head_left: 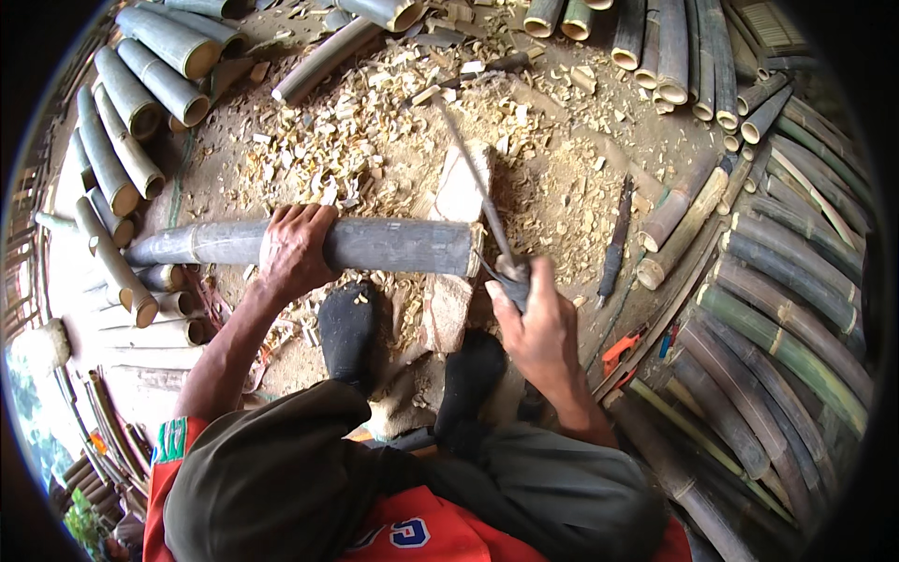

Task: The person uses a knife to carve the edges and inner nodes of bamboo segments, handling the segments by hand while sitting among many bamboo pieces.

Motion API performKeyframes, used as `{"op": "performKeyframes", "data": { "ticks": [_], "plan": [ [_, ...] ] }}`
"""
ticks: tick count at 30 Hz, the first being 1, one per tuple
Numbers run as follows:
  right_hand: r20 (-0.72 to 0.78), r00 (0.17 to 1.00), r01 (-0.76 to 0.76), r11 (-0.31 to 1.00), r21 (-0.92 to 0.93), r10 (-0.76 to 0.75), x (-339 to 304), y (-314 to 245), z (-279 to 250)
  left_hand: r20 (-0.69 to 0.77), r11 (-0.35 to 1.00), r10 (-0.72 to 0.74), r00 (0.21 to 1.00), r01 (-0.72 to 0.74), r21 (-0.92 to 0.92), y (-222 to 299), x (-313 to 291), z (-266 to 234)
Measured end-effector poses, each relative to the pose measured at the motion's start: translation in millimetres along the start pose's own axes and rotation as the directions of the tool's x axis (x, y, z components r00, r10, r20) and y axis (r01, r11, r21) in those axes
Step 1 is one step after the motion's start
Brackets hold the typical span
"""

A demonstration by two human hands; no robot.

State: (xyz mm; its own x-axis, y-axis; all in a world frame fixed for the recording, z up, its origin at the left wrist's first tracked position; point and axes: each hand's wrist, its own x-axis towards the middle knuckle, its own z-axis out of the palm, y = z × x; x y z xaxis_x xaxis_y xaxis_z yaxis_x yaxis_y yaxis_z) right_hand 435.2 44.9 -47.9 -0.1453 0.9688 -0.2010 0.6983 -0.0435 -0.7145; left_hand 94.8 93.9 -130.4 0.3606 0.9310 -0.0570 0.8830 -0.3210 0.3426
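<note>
A thick grey bamboo pole (403, 245) lies crosswise before me, its cut end resting over a pale chopping block (463, 178). My left hand (298, 245) is wrapped over the top of the pole, right of its middle. In my right hand (541, 323) is the dark wrapped handle of a long-bladed knife (475, 173). The blade points away from me and slants left, passing just beside the pole's right end. Whether the blade touches the bamboo I cannot tell.
Wood chips (314, 155) cover the ground beyond the pole. Cut bamboo lengths (154, 80) lie at the left, and more bamboo (777, 318) is stacked at the right. A second dark-handled tool (615, 244) and an orange-handled tool (620, 348) lie to the right. My socked feet (351, 332) flank the block.
</note>
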Motion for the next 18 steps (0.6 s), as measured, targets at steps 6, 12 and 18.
{"op": "performKeyframes", "data": {
  "ticks": [6, 12, 18],
  "plan": [
    [0.148, 0.957, -0.195, 0.933, -0.303, 0.248, 16.3, 54.4, 34.4, 0.018, 1.000, 0.011, 1.000, -0.011, 0.001, 0.8, 5.7, -0.2],
    [0.118, 0.982, -0.133, 0.986, -0.102, 0.145, 8.3, 15.4, -4.8, -0.170, 0.998, 0.045, 0.984, -0.038, 0.044, 1.8, -8.6, 10.5],
    [-0.002, 0.999, -0.037, 0.998, -0.059, 0.037, 2.2, 40.7, 24.3, -0.211, 0.996, 0.044, 0.977, -0.026, 0.091, 5.1, -9.1, 16.8]
  ]
}}
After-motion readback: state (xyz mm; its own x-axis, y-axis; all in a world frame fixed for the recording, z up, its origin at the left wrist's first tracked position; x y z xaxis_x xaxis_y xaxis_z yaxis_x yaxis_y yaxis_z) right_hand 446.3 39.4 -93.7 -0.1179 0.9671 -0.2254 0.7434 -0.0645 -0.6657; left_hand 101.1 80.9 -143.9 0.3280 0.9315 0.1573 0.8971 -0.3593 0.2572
